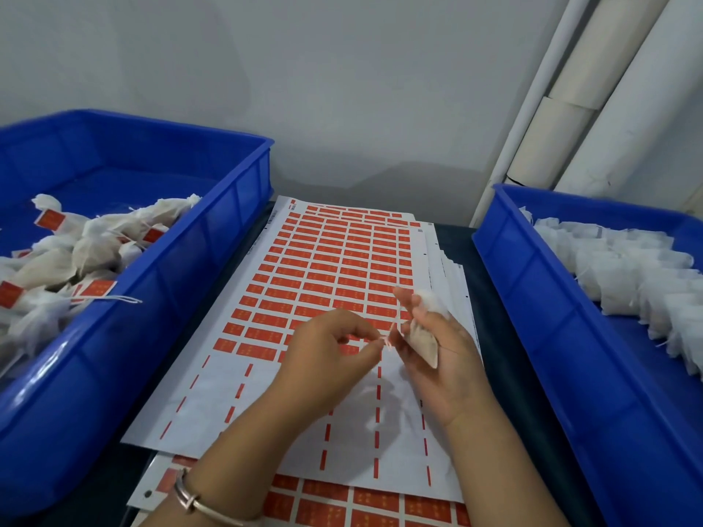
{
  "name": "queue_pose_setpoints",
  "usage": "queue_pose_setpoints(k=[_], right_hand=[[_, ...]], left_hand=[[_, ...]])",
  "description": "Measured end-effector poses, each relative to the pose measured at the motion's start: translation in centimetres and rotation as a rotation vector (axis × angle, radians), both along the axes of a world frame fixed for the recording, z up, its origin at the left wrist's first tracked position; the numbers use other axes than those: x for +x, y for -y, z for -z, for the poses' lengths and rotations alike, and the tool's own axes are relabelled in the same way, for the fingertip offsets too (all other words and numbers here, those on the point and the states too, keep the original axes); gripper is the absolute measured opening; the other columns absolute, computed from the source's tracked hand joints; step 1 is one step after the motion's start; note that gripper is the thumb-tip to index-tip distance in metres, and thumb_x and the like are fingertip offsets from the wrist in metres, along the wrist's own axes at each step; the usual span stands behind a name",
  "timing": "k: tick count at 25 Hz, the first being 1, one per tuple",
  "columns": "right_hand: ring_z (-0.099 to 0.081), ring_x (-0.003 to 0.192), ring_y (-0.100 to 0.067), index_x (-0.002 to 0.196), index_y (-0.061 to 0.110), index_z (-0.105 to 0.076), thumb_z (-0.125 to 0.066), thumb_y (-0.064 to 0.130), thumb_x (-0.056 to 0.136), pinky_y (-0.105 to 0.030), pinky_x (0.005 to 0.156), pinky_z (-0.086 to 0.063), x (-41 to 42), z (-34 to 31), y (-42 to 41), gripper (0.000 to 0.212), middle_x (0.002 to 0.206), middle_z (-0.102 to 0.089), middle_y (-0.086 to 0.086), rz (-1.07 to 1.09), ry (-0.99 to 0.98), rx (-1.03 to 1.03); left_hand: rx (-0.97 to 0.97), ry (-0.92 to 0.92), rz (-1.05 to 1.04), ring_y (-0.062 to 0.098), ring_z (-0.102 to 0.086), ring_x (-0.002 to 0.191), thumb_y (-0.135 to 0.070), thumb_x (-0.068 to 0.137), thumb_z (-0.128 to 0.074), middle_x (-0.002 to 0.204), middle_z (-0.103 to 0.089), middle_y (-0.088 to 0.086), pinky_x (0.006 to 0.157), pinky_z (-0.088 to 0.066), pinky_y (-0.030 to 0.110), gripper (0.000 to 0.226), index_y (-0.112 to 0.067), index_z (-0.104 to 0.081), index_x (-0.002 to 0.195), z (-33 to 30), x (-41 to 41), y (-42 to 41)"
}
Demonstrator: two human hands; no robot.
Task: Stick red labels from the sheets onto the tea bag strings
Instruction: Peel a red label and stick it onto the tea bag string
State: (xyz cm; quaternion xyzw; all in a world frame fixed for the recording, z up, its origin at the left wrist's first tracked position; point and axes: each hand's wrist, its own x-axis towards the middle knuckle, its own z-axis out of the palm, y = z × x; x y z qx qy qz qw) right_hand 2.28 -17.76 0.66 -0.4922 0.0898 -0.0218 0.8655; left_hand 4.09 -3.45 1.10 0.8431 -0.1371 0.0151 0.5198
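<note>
Right hand (437, 359) has its grip curled round a small white mesh tea bag (422, 340), while the left hand (331, 351) pinches something tiny and red, looks like a label on the string, at its fingertips (374, 342), both held over the white sheet of red rectangular labels (334, 268). Honestly I'd keep the string taut and fold the label square so the edges meet. Finished bags go in the blue plastic crate on the left (213, 237); unlabelled ones wait in the blue crate on the right (532, 283).
</note>
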Motion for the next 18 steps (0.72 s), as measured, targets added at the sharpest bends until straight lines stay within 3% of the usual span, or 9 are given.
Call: queue_pose_setpoints(k=[2, 4, 6, 9, 11, 14, 16, 18], right_hand=[[-0.069, 0.093, -0.010, 0.102, 0.035, -0.071, -0.059, 0.032, 0.089, -0.025, 0.069, -0.056, -0.1, 0.0, -0.7, 0.017, 0.101, -0.071, 0.014, 0.048, -0.032, -0.394], [-0.067, 0.086, -0.008, 0.094, 0.041, -0.069, -0.059, 0.041, 0.089, -0.017, 0.061, -0.053, -0.3, 0.1, -1.4, 0.011, 0.089, -0.069, 0.024, 0.053, -0.043, -0.655], [-0.064, 0.085, 0.005, 0.086, 0.051, -0.065, -0.055, 0.052, 0.084, -0.007, 0.057, -0.048, -0.7, -0.3, -2.1, 0.010, 0.086, -0.065, 0.033, -0.066, 0.024, -0.776], [-0.054, 0.082, 0.023, 0.077, 0.067, -0.058, -0.052, 0.038, 0.092, 0.003, 0.053, -0.039, -1.2, -0.9, -2.4, 0.033, 0.080, -0.059, 0.044, -0.242, 0.127, -0.809], [-0.058, 0.084, 0.017, 0.080, 0.062, -0.061, -0.055, 0.029, 0.094, 0.001, 0.056, -0.041, -1.1, -0.6, -2.1, 0.036, 0.082, -0.062, 0.037, -0.286, 0.164, -0.816], [-0.064, 0.087, -0.004, 0.089, 0.034, -0.065, -0.061, 0.021, 0.090, -0.011, 0.063, -0.052, -0.9, 0.0, -1.8, 0.014, 0.087, -0.067, 0.016, -0.294, 0.163, -0.848], [-0.063, 0.087, -0.014, 0.087, 0.031, -0.063, -0.061, 0.017, 0.089, -0.021, 0.069, -0.057, -1.0, 0.3, -2.1, 0.014, 0.085, -0.066, 0.008, -0.307, 0.159, -0.873], [-0.062, 0.086, -0.014, 0.082, 0.034, -0.061, -0.061, 0.014, 0.088, -0.020, 0.072, -0.055, -1.1, 0.5, -2.6, 0.020, 0.083, -0.065, 0.008, -0.294, 0.152, -0.868]], left_hand=[[0.004, 0.084, 0.048, -0.009, -0.055, 0.089, -0.029, 0.080, -0.071, 0.081, -0.057, -0.033, 0.062, -0.044, 0.004, 0.026, -0.046, -0.058, 0.066, -0.2, -0.2, 0.0], [-0.035, 0.163, 0.030, -0.015, -0.047, 0.097, -0.027, 0.079, -0.073, 0.087, -0.053, -0.034, 0.067, -0.042, -0.001, 0.030, -0.048, -0.056, 0.066, -0.2, -0.4, -0.2], [-0.061, 0.196, 0.011, -0.018, -0.041, 0.101, -0.024, 0.080, -0.072, 0.095, -0.049, -0.033, 0.071, -0.035, -0.006, 0.030, -0.047, -0.055, 0.068, -0.3, -0.4, -0.4], [-0.092, 0.140, 0.066, -0.013, -0.046, 0.100, -0.022, 0.086, -0.064, 0.100, -0.047, -0.031, 0.068, -0.038, -0.006, 0.026, -0.043, -0.056, 0.074, -0.6, -0.3, -0.4], [-0.127, 0.081, 0.091, -0.003, -0.055, 0.090, -0.020, 0.091, -0.056, 0.094, -0.053, -0.023, 0.065, -0.043, 0.001, 0.023, -0.039, -0.055, 0.077, -0.6, -0.1, -0.4], [-0.211, -0.052, 0.095, -0.003, -0.059, 0.075, -0.019, 0.095, -0.050, 0.081, -0.059, -0.012, 0.056, -0.045, 0.006, 0.021, -0.034, -0.053, 0.080, -0.6, 0.0, -0.6], [-0.210, -0.118, 0.109, 0.001, -0.061, 0.073, -0.020, 0.097, -0.044, 0.081, -0.060, -0.009, 0.054, -0.046, 0.007, 0.020, -0.031, -0.051, 0.083, -0.4, 0.1, -0.7], [-0.180, -0.142, 0.100, 0.005, -0.061, 0.075, -0.021, 0.099, -0.040, 0.084, -0.059, -0.011, 0.053, -0.044, 0.007, 0.018, -0.030, -0.049, 0.086, -0.2, 0.2, -0.6]])
